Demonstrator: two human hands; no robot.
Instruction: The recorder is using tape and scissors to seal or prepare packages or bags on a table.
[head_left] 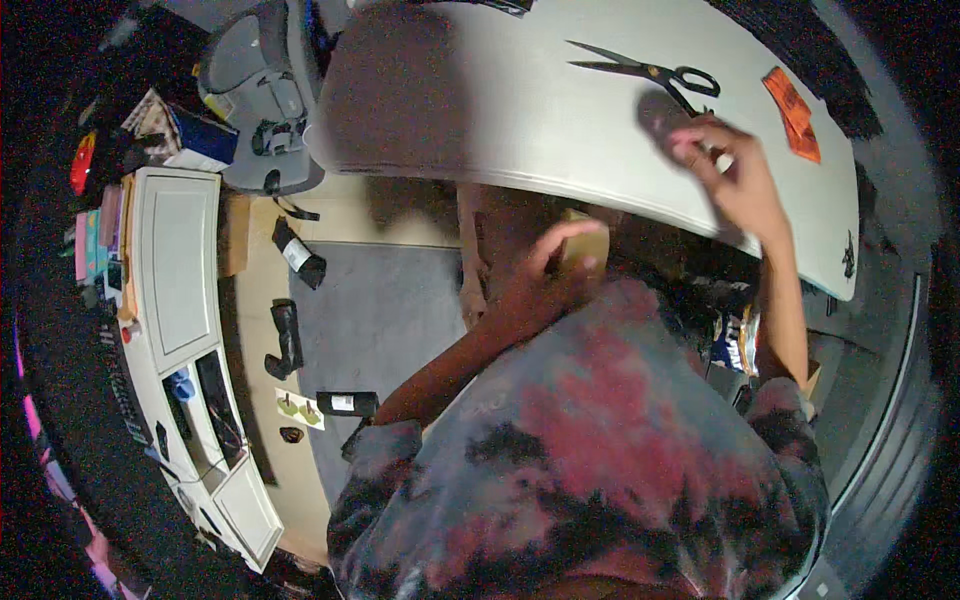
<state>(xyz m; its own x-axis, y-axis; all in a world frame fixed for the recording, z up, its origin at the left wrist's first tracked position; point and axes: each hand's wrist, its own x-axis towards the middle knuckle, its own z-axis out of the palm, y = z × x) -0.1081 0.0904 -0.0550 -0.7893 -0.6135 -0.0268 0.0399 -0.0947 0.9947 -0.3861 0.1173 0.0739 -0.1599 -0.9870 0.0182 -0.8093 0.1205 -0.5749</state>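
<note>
While the left hand (pixel 558 262) grips a tan block (pixel 590 246), the right hand (pixel 738 178), its grasp unclear, hovers near open black scissors (pixel 652 73), where careless reaching could cut it.

Shadow (pixel 400 95) darkens the bright table (pixel 560 140) amid dim, grainy, curving edges.

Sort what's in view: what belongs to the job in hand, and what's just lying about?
Likely in use:
yellowish object in the left hand
perhaps the black scissors, lying open near the blurred right hand

Just lying about, it seems:
orange item on the white table
black bundle on the grey mat
</note>
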